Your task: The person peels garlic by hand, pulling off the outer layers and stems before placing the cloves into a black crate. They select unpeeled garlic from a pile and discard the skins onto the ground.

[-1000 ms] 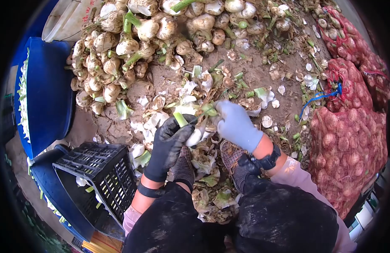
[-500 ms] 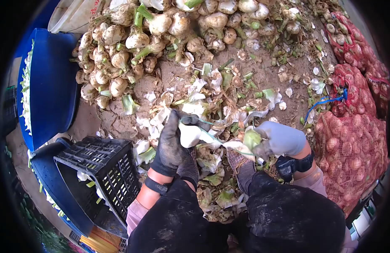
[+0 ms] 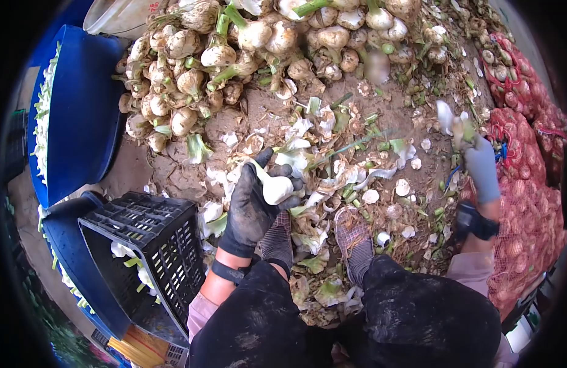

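Observation:
My left hand (image 3: 256, 205), in a dark dirty glove, is wrapped round a smooth white garlic bulb (image 3: 276, 189) with a short stem, above the peel-littered ground. Far to the right, near the red net bags, is my right hand (image 3: 476, 150) in a grey-blue glove. Its fingertips are smeared by motion, beside a blurred white piece (image 3: 445, 116) and something greenish; I cannot make out whether it holds them. Unpeeled garlic bulbs (image 3: 219, 55) with roots and cut stems are heaped at the top.
A black crate (image 3: 142, 224) with some white bulbs lies tipped at the lower left. Blue tubs (image 3: 75, 116) with pale stems line the left edge. Red net bags (image 3: 519, 239) of bulbs stand at right. Peels and a shoe (image 3: 354, 239) are below my hands.
My right hand has swung up and right, away from my left hand. The leafy peel between the hands is gone from there, and the bulb in my left hand shows bare. The view has shifted slightly.

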